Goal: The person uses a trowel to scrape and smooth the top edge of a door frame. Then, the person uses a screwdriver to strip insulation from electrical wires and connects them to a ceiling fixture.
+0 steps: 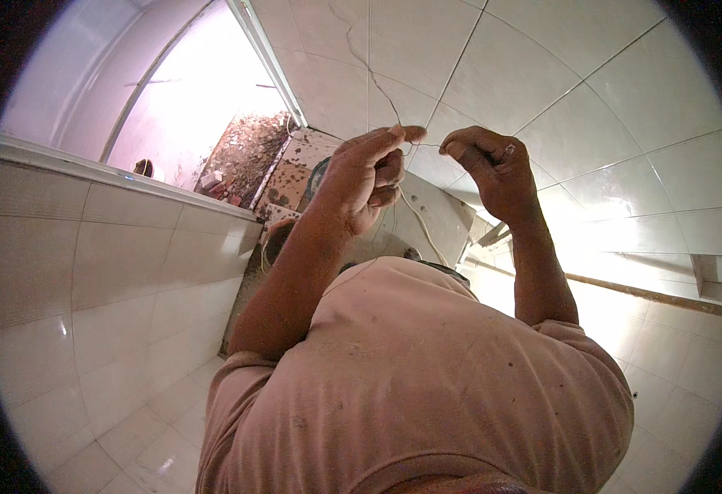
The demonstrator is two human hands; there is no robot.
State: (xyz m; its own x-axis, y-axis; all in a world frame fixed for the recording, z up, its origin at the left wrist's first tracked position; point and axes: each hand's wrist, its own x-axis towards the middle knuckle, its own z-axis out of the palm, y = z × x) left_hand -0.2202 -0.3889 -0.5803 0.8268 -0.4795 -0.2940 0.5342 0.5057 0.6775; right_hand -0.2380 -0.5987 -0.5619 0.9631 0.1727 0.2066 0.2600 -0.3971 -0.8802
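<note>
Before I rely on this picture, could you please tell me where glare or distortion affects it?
In the head view, the white-framed opening at upper left is largely overexposed; glare whitens glossy pale wall tiles right of the bare right hand; straight edges bend toward the dark rim.

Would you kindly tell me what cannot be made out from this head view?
Head view, too small: the material of the thin strand between the left hand and right hand.
Head view, hidden: whether the left hand grips that strand, as its own fingers overlap.
Head view, hidden: most of the rounded bluish thing, behind the left hand.
Head view, washed out by glare: much of what lies beyond the bright opening.
</note>
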